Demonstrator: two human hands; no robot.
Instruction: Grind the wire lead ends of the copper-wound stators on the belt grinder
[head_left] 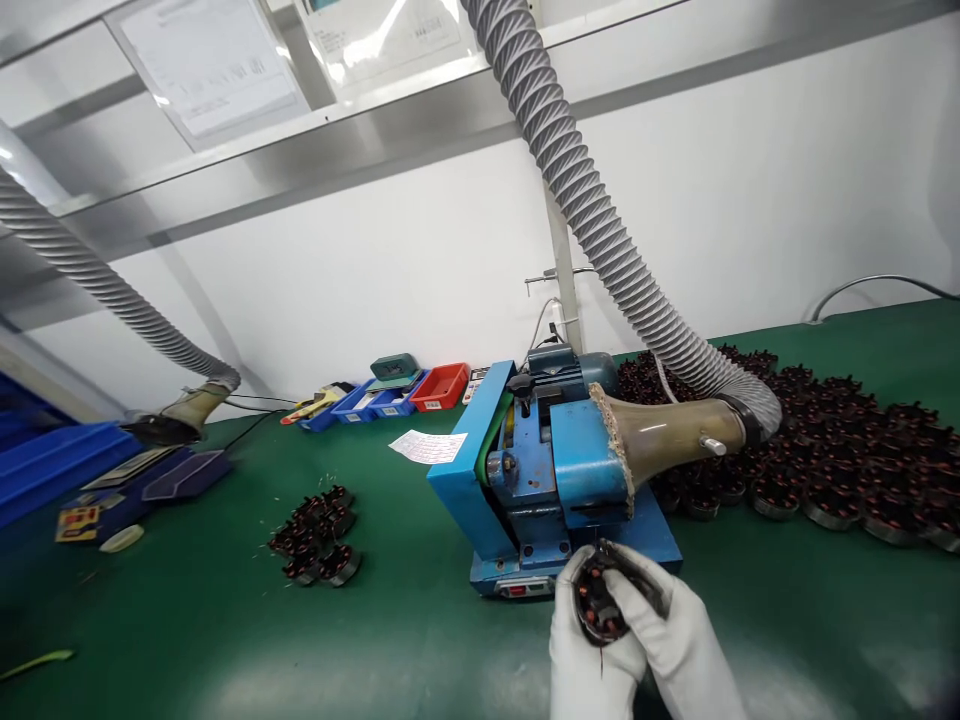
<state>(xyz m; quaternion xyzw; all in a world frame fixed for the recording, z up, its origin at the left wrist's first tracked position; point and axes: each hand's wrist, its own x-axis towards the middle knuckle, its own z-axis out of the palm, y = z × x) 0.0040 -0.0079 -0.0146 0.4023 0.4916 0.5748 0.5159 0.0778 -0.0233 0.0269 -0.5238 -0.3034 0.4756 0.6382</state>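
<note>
Both my hands wear white gloves and are close together at the front of the blue machine (517,520). My left hand (589,665) is closed around the left side of a motor stator (598,608), black with copper windings. A thin wire end hangs down from its lower edge. From the right, my right hand (679,630) grips the same stator, with the thumb over its face. Fingers cover part of its rim. The machine has a motor on top, a belt at its left side and a tan funnel (667,435) at its right.
A grey ribbed hose (592,190) runs from the funnel up past the shelf. Many stators (832,440) crowd the green table (405,650) at right; a small group (319,535) lies at left. Behind stand red (440,387) and blue bins (352,403). Another hose (112,280) hangs left.
</note>
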